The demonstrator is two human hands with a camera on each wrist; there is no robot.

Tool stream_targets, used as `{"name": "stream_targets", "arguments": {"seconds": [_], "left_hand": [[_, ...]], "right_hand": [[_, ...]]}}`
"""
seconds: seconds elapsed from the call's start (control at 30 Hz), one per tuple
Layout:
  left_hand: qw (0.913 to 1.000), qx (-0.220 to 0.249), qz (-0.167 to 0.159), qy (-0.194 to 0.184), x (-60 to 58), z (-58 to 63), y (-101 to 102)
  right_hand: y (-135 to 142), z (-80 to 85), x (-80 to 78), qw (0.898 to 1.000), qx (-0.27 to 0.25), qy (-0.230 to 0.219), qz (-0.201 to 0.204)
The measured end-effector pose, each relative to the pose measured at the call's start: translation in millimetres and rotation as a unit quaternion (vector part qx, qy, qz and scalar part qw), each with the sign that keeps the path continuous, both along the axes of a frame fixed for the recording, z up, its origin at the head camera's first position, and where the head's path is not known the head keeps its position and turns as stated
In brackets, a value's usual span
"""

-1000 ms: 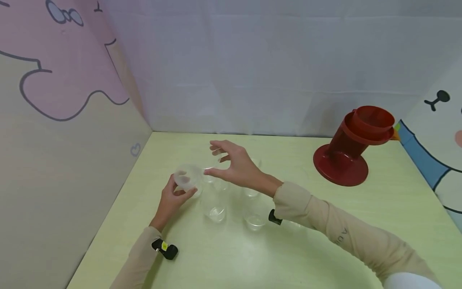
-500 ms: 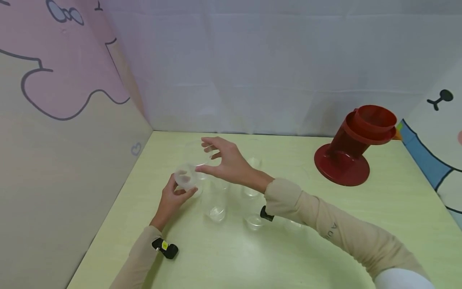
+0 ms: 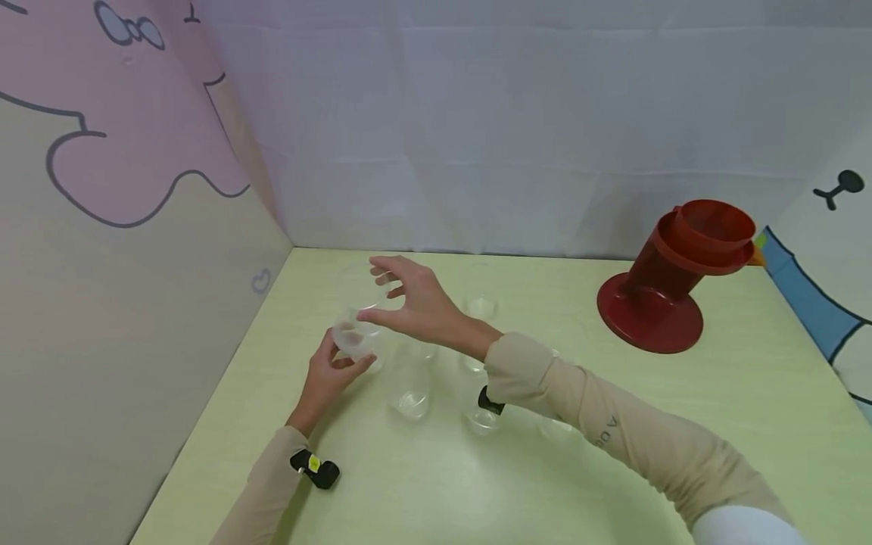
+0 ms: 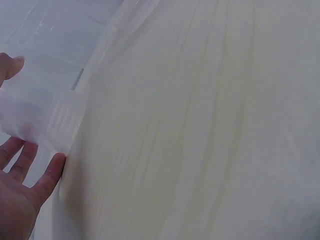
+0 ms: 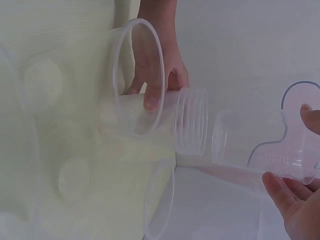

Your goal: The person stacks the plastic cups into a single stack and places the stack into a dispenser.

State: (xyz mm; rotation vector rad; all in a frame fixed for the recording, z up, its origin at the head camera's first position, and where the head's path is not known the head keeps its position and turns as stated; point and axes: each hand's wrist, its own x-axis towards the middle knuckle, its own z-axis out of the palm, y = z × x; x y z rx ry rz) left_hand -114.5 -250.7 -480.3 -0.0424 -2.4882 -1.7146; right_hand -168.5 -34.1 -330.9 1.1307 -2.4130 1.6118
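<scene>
My left hand [image 3: 325,382] grips a stack of nested translucent plastic cups [image 3: 357,344] from the side, over the table's left half. Above the stack, my right hand [image 3: 415,303] holds a clear plastic cup [image 5: 250,142] between thumb and fingers near its rim. In the right wrist view, that cup's bottom faces the open mouth of the stack [image 5: 192,122], with a small gap between them. The left wrist view shows the left thumb and fingers [image 4: 50,175] on either side of the stack, partly cut off by the frame edge.
Several clear cups, among them a near cup [image 3: 412,401] and another cup [image 3: 482,420], stand apart on the pale yellow table [image 3: 436,484]. The right forearm passes above some. A dark red plastic tubular stand with a round base [image 3: 650,318] is at back right. Printed curtains enclose the table.
My right hand has moved left with the clear cup, from beside the stack to above it. My left hand and its stack have stayed nearly in place.
</scene>
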Motion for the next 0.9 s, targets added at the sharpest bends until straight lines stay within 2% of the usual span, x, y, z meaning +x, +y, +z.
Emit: {"name": "stream_targets", "arguments": {"seconds": [0.2,0.43,0.67,0.77,0.9], "left_hand": [[1.0000,-0.004,0.001,-0.007,-0.3,2.5,0],[1.0000,0.008,-0.001,-0.005,-0.2,-1.1,-1],[0.9996,0.020,-0.006,-0.017,-0.1,-0.9,0],[0.9994,0.021,-0.008,-0.028,1.2,2.8,1],[0.9994,0.017,-0.018,-0.026,7.1,19.6,7]], "right_hand": [[-6,-2.4,-2.8,1.000,0.008,-0.010,-0.002],[-11,-6.0,-2.8,1.000,0.019,-0.025,0.002],[-16,-7.6,-0.5,0.999,0.025,-0.033,0.022],[-18,-9.5,0.2,0.998,0.040,-0.032,0.034],[-19,-11.9,0.5,0.997,0.057,-0.026,0.038]]}}
